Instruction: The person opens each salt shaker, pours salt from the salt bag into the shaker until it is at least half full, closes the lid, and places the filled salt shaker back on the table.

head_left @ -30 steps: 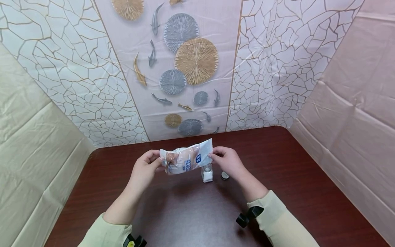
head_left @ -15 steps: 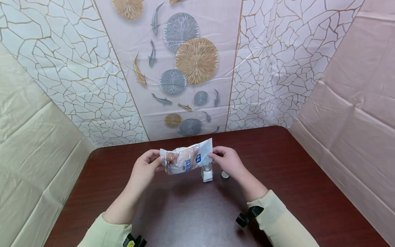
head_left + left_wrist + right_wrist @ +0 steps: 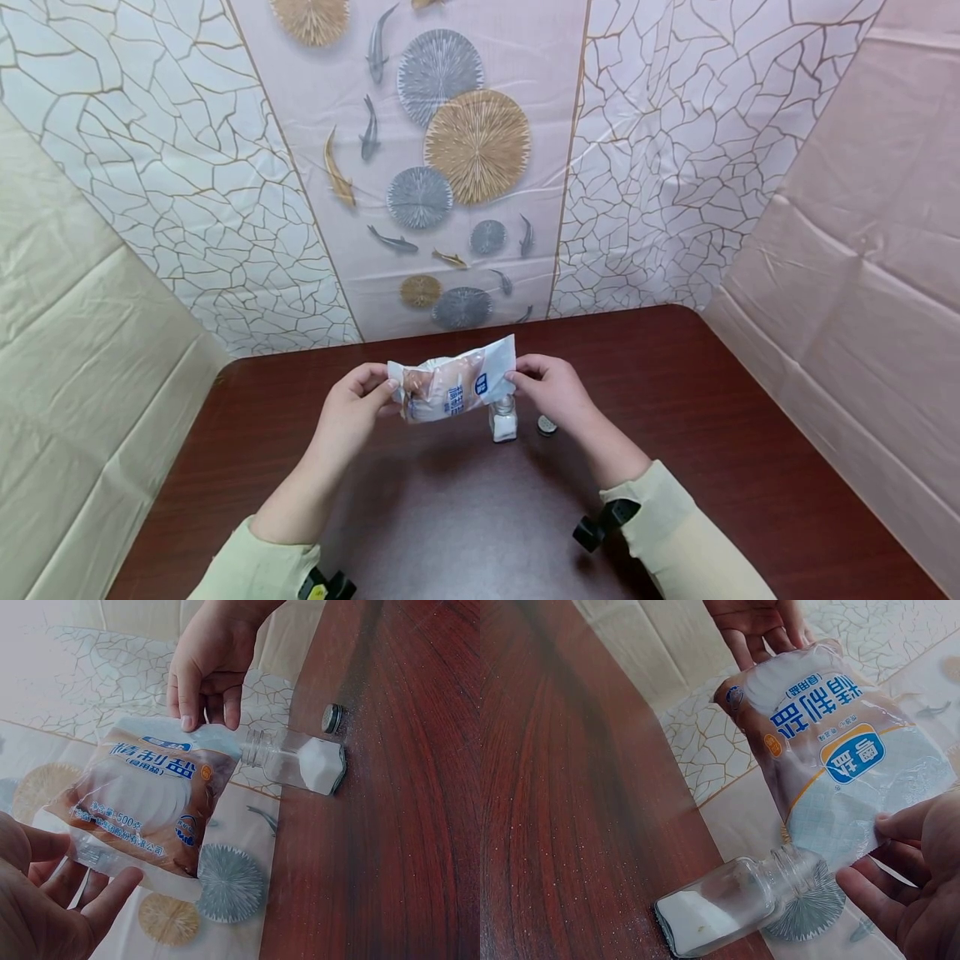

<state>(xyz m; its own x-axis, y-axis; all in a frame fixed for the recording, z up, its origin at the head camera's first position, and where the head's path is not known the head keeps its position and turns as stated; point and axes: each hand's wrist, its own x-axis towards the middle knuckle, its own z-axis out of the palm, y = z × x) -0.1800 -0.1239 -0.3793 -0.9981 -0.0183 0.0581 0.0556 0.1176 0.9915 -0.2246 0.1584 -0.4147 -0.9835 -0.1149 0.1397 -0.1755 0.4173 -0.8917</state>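
Note:
A printed plastic bag of salt (image 3: 450,392) is held above the table between both hands, its right end raised higher than its left. My left hand (image 3: 351,410) pinches the left end between thumb and fingers. My right hand (image 3: 557,392) pinches the pale right corner. Just under that corner stands an open glass jar (image 3: 727,904), upright, with white salt (image 3: 321,766) in its lower part. The bag's corner is at the jar's threaded mouth (image 3: 799,868); whether they touch I cannot tell.
A small round metal lid (image 3: 547,426) lies on the dark red wooden table (image 3: 675,417), right of the jar. Fine white grains dot the wood around the jar in both wrist views. Patterned cloth walls (image 3: 645,167) enclose the table's back and sides.

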